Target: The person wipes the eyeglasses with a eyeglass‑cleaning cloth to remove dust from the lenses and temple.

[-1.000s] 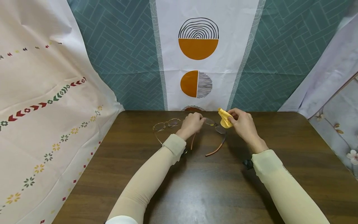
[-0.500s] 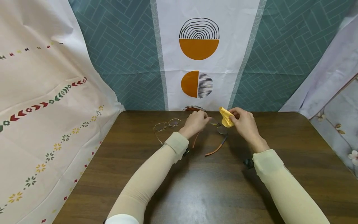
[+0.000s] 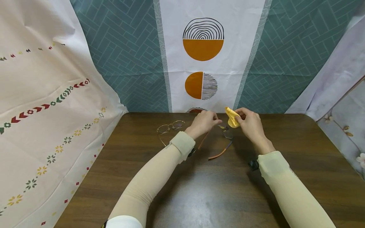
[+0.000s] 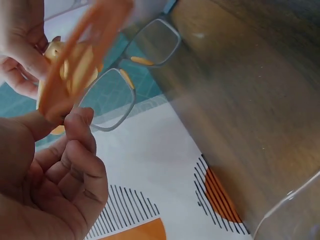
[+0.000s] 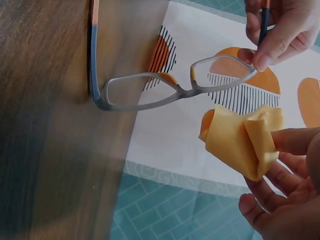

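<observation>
Head view: my left hand (image 3: pixel 201 123), at centre, pinches the grey-rimmed eyeglasses with orange-tipped arms (image 3: pixel 227 134); my right hand (image 3: pixel 251 126), right of centre, pinches the folded, glossy yellow cloth (image 3: pixel 233 118). The gold round wire spectacles (image 3: pixel 170 126) rest left of centre on the brown wood-grain table (image 3: pixel 176 190). Its far edge runs behind both hands; room for moving lies at lower centre.

Left wrist view: my thumb and forefinger grip the eyeglasses at left.

Right wrist view: the cloth sits just below one lens (image 5: pixel 222 72); contact cannot be confirmed. Step in hand, as judged: bringing cloth to lens. The next move calls for a steady frame and light pressure
</observation>
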Demonstrator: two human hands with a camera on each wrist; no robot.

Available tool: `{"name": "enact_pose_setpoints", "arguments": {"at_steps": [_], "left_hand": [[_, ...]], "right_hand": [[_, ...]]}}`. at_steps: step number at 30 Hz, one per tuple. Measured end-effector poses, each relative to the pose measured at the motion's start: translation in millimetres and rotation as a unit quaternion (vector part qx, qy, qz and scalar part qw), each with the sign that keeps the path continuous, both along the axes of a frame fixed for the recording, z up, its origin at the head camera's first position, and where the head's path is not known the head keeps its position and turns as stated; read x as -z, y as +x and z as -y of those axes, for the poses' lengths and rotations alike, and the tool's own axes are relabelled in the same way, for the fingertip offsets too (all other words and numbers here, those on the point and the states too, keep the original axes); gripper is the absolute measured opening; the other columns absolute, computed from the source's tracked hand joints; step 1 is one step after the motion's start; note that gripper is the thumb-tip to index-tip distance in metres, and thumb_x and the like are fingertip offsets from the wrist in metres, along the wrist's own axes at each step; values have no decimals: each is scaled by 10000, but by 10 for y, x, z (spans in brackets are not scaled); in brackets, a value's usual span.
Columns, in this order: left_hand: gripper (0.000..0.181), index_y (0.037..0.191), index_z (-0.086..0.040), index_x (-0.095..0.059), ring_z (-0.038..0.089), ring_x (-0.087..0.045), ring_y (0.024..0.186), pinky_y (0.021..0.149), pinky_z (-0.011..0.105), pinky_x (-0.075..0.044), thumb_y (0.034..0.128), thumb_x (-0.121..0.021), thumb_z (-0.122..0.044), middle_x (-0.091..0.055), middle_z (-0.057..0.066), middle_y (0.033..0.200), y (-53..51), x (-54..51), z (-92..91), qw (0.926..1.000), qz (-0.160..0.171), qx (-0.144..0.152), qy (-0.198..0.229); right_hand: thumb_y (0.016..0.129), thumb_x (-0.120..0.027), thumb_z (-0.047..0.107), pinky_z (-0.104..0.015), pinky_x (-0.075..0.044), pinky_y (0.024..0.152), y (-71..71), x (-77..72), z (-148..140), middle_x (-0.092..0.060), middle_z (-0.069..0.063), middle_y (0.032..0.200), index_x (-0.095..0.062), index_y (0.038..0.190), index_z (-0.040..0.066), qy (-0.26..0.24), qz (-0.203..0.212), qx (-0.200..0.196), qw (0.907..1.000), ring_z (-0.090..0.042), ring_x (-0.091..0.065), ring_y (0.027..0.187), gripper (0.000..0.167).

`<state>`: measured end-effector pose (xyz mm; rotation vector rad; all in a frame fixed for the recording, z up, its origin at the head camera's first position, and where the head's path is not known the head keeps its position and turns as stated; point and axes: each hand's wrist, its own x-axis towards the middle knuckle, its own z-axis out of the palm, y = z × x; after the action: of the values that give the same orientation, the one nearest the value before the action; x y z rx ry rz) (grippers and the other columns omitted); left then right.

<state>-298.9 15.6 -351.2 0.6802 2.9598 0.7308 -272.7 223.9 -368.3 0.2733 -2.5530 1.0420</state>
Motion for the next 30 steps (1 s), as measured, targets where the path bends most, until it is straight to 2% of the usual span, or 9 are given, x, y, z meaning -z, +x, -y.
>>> {"name": "enact_pose_setpoints", "arguments": {"at_steps": [4, 10, 15, 18, 25, 30], "left_hand": [[293, 1065, -109, -807, 94, -532, 628, 561, 222, -421, 1030, -668, -364, -697, -37, 825, 4, -65, -13, 9999, -46, 151, -24], [252, 1042, -128, -820, 93, -563, 644, 587, 231, -441, 1036, -667, -328, -755, -4, 872, 42, -177, 3, 9982, -63, 596, 46], [214, 1013, -151, -819, 91, -561, 678, 625, 239, -450, 1034, -673, -307, -735, -66, 875, 67, -243, 34, 9967, -367, 712, -152], [189, 1016, -146, -810, 98, -562, 706, 652, 244, -462, 1026, -683, -285, -725, -54, 882, 60, -282, 63, 9953, -501, 797, -207], [163, 1061, -105, -786, 106, -604, 811, 739, 253, -501, 1022, -687, -228, -736, -11, 1001, 51, -310, 147, 9910, -542, 1225, -12], [131, 1046, -121, -742, 119, -623, 897, 803, 270, -504, 998, -717, -239, -702, -24, 1020, 68, -291, 238, 9886, -806, 1267, 143]], "right_hand": [[1006, -668, 41, -399, -505, 693, -10, 2, 7, -723, -206, 974, -708, 1198, -21, -62, -53, 26, 10000, -328, -663, 833, 205], [1001, -673, 39, -427, -474, 747, -4, -16, 30, -706, -215, 997, -709, 1191, -21, -121, -130, 21, 9998, -341, -614, 885, 203], [987, -692, 15, -457, -481, 770, 17, -37, 89, -705, -231, 995, -710, 1182, -34, -95, -317, -23, 9994, -359, -615, 895, 202], [984, -695, 5, -482, -523, 754, 37, -53, 131, -710, -241, 1007, -703, 1185, -44, -48, -416, -130, 9990, -368, -646, 886, 207], [986, -687, -1, -490, -556, 705, 83, -56, 228, -713, -229, 1006, -703, 1166, -37, -63, -560, -113, 9983, -351, -670, 851, 184], [969, -700, -16, -465, -533, 696, 112, -55, 323, -714, -225, 981, -715, 1135, -47, -177, -721, -56, 9972, -345, -662, 817, 170]]}}
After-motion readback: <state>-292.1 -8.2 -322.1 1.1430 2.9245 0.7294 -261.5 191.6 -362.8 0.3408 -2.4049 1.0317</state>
